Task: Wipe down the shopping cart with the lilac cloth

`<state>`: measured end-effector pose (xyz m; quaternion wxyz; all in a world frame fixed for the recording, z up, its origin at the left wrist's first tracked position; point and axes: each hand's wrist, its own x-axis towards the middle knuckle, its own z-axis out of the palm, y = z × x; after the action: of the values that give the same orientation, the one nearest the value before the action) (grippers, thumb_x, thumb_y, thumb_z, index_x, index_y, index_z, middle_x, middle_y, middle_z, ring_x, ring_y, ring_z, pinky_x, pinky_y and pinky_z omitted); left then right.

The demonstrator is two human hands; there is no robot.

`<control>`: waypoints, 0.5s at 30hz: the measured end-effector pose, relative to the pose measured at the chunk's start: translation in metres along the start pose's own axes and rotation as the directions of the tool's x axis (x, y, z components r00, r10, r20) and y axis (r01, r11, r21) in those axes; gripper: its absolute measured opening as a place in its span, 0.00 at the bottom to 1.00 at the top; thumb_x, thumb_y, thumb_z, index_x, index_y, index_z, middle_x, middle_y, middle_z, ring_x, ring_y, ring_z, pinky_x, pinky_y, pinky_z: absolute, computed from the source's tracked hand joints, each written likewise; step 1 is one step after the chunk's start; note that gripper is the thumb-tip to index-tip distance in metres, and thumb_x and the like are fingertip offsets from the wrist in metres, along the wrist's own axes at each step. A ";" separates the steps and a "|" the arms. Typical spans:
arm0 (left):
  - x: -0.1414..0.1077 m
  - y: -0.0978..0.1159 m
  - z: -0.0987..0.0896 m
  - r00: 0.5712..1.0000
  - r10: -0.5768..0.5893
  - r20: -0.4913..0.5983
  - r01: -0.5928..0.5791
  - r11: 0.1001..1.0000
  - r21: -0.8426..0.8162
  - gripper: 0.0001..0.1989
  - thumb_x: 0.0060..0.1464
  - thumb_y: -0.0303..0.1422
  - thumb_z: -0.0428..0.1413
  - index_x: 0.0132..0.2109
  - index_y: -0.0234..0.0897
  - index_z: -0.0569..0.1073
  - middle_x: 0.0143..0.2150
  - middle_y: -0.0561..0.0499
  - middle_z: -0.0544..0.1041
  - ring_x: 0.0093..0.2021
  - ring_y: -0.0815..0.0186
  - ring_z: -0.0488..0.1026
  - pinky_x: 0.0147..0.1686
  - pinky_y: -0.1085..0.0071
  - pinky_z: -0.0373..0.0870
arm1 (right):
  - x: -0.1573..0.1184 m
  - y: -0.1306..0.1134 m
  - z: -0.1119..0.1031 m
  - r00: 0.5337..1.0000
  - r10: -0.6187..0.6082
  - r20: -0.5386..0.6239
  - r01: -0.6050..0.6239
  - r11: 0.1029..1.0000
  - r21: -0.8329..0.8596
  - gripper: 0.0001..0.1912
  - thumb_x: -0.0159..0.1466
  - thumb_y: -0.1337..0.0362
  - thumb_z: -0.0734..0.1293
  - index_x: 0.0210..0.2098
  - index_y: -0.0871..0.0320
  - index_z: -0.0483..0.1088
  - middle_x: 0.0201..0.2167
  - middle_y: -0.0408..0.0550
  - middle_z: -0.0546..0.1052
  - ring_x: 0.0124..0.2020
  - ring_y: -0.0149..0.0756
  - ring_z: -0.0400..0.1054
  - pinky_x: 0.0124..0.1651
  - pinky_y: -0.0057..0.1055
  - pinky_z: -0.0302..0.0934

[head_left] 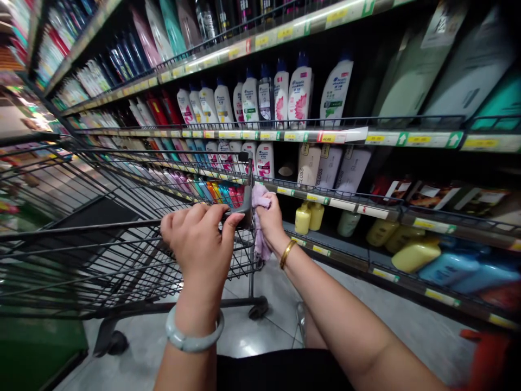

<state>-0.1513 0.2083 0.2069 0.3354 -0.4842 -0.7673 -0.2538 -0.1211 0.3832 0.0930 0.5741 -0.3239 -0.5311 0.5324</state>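
My left hand is wrapped over the top rail of a black wire shopping cart, near the rail's corner, with a pale bangle on the wrist. Just right of that corner, my right hand grips a crumpled light purple cloth, part of which hangs down beside the cart's end. A gold bracelet circles the right wrist. The cloth is close against the cart's upright frame; whether it touches the frame I cannot tell. My right fingertips are partly hidden by the cloth.
Long store shelves run along the right and back, lined with shampoo bottles. Yellow bottles stand low near my right hand. One cart wheel rests on the grey tiled floor. A dark green panel is at lower left.
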 end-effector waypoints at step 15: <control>0.005 -0.063 -0.029 0.992 -0.106 -0.069 0.110 0.993 0.042 0.22 0.68 0.48 0.46 0.42 0.41 0.79 0.50 0.45 0.80 0.59 0.48 0.73 0.70 0.36 0.46 | 0.020 -0.021 -0.020 0.998 0.021 0.060 -0.028 0.992 0.125 0.16 0.48 0.65 0.63 0.39 0.53 0.66 0.30 0.36 0.70 0.29 0.30 0.64 0.33 0.24 0.59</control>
<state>-0.2031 0.1652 0.2254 0.3574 -0.4255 -0.7864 -0.2698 -0.0986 0.4017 0.1139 0.5709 -0.2779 -0.5091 0.5811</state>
